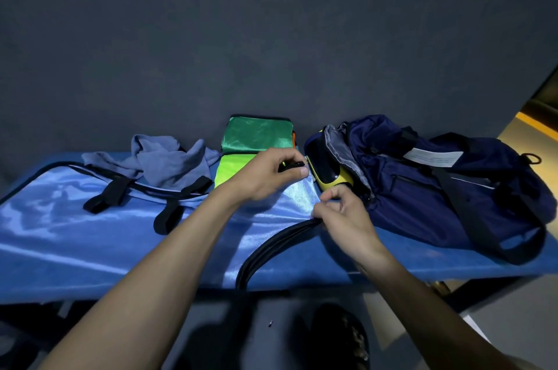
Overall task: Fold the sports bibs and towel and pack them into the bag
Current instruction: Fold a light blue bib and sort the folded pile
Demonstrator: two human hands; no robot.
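A shiny blue bib (90, 233) with black trim and black straps lies spread across the blue bench. My left hand (271, 176) pinches its black-edged far corner near the bag. My right hand (341, 212) pinches the bib's black trim at the near right edge. A folded dark green bib (256, 135) and a folded lime green bib (232, 171) lie behind my left hand. A crumpled grey towel (163, 161) sits at the back left. The navy bag (437, 185) lies open on the right, with a yellow and black object (327, 176) in its mouth.
The blue bench (422, 267) ends just right of the bag, with floor beyond it. A dark wall stands right behind the bench. A sliver of orange fabric (293, 140) shows beside the dark green bib. A dark shoe (341, 336) is on the floor below.
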